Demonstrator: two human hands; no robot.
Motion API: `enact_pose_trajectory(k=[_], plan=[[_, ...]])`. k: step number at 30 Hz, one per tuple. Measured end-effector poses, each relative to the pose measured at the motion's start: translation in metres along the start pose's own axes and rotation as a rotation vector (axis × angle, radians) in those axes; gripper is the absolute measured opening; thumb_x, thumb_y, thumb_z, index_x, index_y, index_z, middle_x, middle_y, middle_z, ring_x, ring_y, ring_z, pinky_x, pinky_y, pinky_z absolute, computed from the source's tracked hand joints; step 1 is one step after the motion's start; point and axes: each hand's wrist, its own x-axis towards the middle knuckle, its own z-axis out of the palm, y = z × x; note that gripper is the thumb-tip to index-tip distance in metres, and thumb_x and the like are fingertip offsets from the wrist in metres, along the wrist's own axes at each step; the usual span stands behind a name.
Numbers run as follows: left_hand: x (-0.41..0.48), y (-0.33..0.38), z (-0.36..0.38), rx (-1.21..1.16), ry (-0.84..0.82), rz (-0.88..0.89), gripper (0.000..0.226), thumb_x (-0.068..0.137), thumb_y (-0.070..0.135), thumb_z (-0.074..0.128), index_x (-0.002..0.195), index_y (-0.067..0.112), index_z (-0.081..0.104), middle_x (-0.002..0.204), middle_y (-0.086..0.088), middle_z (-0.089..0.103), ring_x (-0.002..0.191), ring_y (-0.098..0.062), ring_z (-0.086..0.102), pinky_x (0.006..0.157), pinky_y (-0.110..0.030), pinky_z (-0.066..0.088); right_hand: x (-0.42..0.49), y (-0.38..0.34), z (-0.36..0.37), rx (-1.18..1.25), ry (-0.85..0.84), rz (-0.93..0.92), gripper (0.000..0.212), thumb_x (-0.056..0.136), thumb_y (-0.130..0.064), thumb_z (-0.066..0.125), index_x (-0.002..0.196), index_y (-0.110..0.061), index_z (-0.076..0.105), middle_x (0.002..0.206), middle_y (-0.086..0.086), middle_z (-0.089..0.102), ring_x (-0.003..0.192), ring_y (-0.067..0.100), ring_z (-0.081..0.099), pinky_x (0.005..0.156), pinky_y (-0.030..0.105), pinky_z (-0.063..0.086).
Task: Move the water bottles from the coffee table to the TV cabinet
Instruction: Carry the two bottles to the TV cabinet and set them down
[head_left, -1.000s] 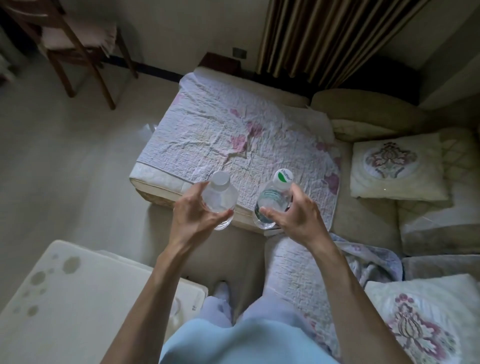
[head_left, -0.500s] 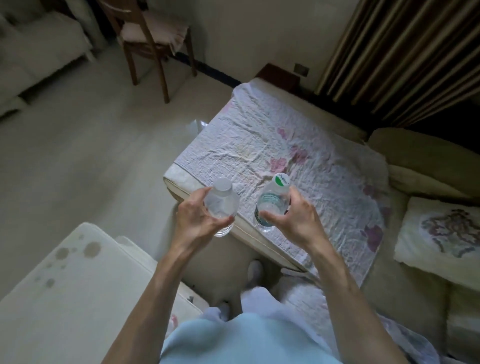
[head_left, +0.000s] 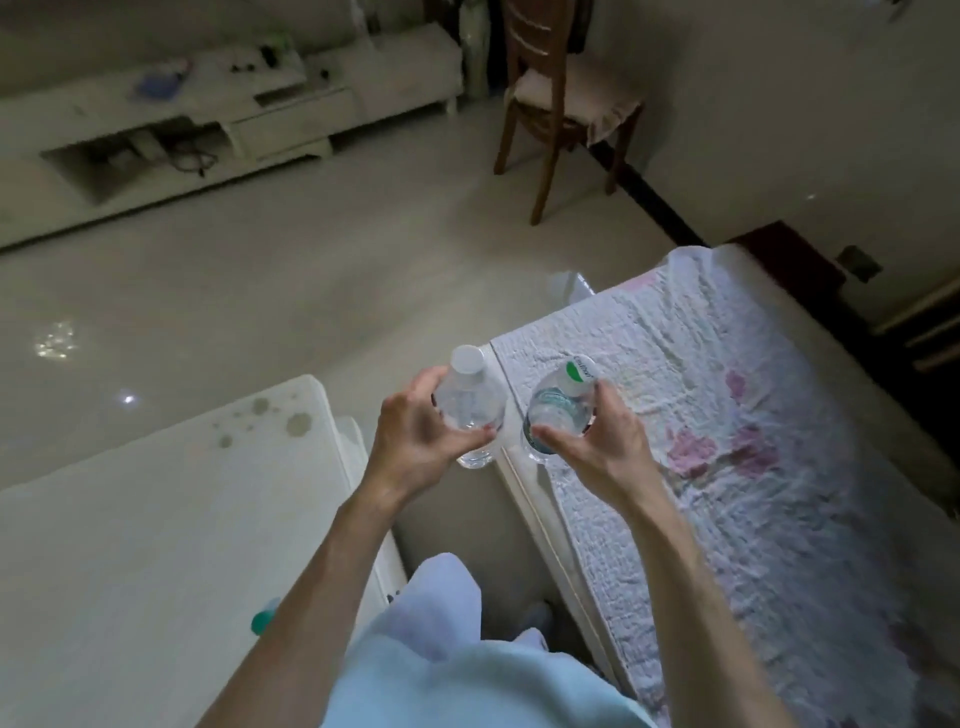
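Observation:
My left hand grips a clear water bottle with a white cap, held upright in the air. My right hand grips a second clear bottle with a green-and-white cap right beside it. Both bottles hang above the gap between the white coffee table at lower left and the quilt-covered sofa section on the right. The low white TV cabinet stands across the floor at the upper left.
A wooden chair stands by the wall at the top right of the floor. Small items lie on the cabinet top. A green-capped object sits on the coffee table by my left forearm. Open tiled floor lies between table and cabinet.
The view has swung left: the sofa has slid right, the chair has moved right across the top, and the TV cabinet has come into sight. Both hands keep their bottles.

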Motion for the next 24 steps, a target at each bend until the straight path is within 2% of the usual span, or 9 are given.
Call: enact_pose_trajectory(k=[4, 9, 13, 24], plan=[[0.018, -0.039, -0.026, -0.048, 0.082, -0.112, 0.062, 0.053, 0.045, 0.085, 0.106, 0.022, 0.063, 0.099, 0.004, 0.071, 0.092, -0.019, 0.067, 0.080, -0.040, 0.055, 0.037, -0.031, 0.031, -0.033, -0.084, -0.038, 0.065, 0.072, -0.040, 0.080, 0.123, -0.014, 0.049, 0.112, -0.002, 0.061, 0.092, 0.011, 0.057, 0.076, 0.029, 0.050], [0.060, -0.083, -0.066, -0.081, 0.137, -0.221, 0.063, 0.051, 0.041, 0.087, 0.107, 0.022, 0.064, 0.100, 0.007, 0.070, 0.095, -0.014, 0.066, 0.086, -0.039, 0.054, 0.092, -0.073, 0.077, -0.064, -0.157, -0.042, 0.057, 0.072, -0.036, 0.079, 0.117, -0.016, 0.051, 0.116, 0.000, 0.063, 0.092, 0.010, 0.054, 0.077, 0.027, 0.045], [0.099, -0.106, -0.107, -0.089, 0.173, -0.223, 0.056, 0.055, 0.034, 0.090, 0.103, 0.022, 0.063, 0.097, 0.008, 0.068, 0.092, -0.014, 0.064, 0.084, -0.038, 0.054, 0.139, -0.118, 0.109, -0.094, -0.195, -0.042, 0.059, 0.073, -0.037, 0.078, 0.122, -0.019, 0.050, 0.116, -0.003, 0.063, 0.095, 0.011, 0.056, 0.076, 0.026, 0.040], [0.176, -0.154, -0.190, -0.094, 0.255, -0.233, 0.070, 0.055, 0.037, 0.090, 0.117, 0.023, 0.060, 0.111, 0.007, 0.066, 0.100, -0.016, 0.063, 0.089, -0.038, 0.054, 0.227, -0.216, 0.177, -0.054, -0.257, -0.104, 0.060, 0.072, -0.035, 0.079, 0.123, -0.021, 0.049, 0.114, -0.005, 0.060, 0.100, 0.017, 0.059, 0.084, 0.033, 0.048]])
